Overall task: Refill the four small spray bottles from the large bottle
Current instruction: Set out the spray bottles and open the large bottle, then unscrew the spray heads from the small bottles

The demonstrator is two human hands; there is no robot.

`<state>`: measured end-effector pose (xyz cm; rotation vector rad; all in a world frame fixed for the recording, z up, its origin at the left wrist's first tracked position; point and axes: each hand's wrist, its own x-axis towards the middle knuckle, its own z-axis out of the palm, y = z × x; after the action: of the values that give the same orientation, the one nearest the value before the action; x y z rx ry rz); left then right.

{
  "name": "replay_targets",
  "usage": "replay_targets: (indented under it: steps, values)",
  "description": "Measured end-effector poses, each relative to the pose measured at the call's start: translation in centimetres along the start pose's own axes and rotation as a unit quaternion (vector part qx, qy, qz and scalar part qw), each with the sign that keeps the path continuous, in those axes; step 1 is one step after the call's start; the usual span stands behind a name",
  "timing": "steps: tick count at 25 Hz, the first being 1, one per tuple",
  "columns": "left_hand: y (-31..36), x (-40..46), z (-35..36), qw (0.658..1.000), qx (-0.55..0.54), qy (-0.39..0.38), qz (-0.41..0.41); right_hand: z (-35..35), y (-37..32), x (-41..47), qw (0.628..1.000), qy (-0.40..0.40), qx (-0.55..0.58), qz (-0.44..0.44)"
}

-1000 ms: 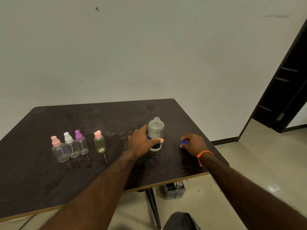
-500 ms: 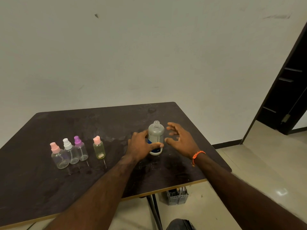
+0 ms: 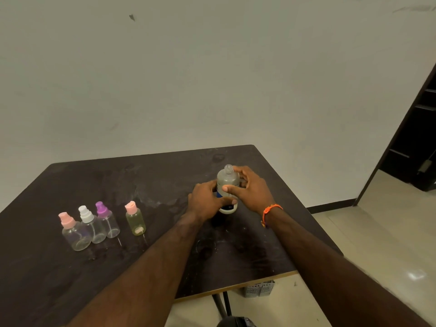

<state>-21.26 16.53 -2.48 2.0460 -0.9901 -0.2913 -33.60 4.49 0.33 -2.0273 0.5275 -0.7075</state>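
Large bottle (image 3: 227,182), grey, uncapped, upright between both hands.

The table (image 3: 70,279) is dark brown, mottled with paler grey smears, and edged in light tan. On it the large bottle (image 3: 227,179) is cloudy grey with a clear neck, a blue band and a white base. Left of the large bottle stand four small bottles: the yellow-green bottle (image 3: 135,221) with a peach cap, then a clear one with a purple cap (image 3: 102,208), a clear one with a white cap (image 3: 85,214), and a clear one with a pink cap (image 3: 66,220). An orange wristband (image 3: 271,210) circles the wrist right of the large bottle. The wall (image 3: 212,79) is off-white.
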Motion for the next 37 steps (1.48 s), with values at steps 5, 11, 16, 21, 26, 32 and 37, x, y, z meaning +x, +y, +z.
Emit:
replay_targets:
  steps: [5, 11, 16, 21, 26, 32, 37]
  values:
    - [-0.1, 0.6, 0.2, 1.000, -0.009, 0.000, -0.003, 0.4, 0.7, 0.9, 1.000, 0.008, 0.001, 0.013]
    - [0.9, -1.0, 0.1, 0.998, 0.051, 0.027, -0.013, 1.0, -0.1, -0.7, 0.999, 0.001, -0.022, 0.040]
    - [0.1, -4.3, -3.0, 0.993, 0.110, 0.039, -0.009, 0.0, -0.2, -3.9, 0.994, 0.049, -0.074, 0.058]
    - [-1.7, -9.6, -8.3, 0.978, 0.155, 0.113, 0.077, 2.5, -1.8, -7.0, 0.973, 0.169, -0.155, -0.042]
    - [-6.0, -12.2, -15.2, 0.939, 0.246, 0.223, 0.085, 8.3, -4.7, -8.2, 0.974, 0.063, -0.155, -0.149]
    - [-7.5, -12.0, -16.7, 0.960, 0.256, 0.116, 0.017, 16.1, -7.3, -6.3, 0.974, -0.135, -0.160, -0.083]
    - [-8.3, -11.2, -16.0, 0.966, 0.236, 0.102, 0.009, 19.6, -8.5, -5.1, 0.968, -0.197, -0.148, -0.052]
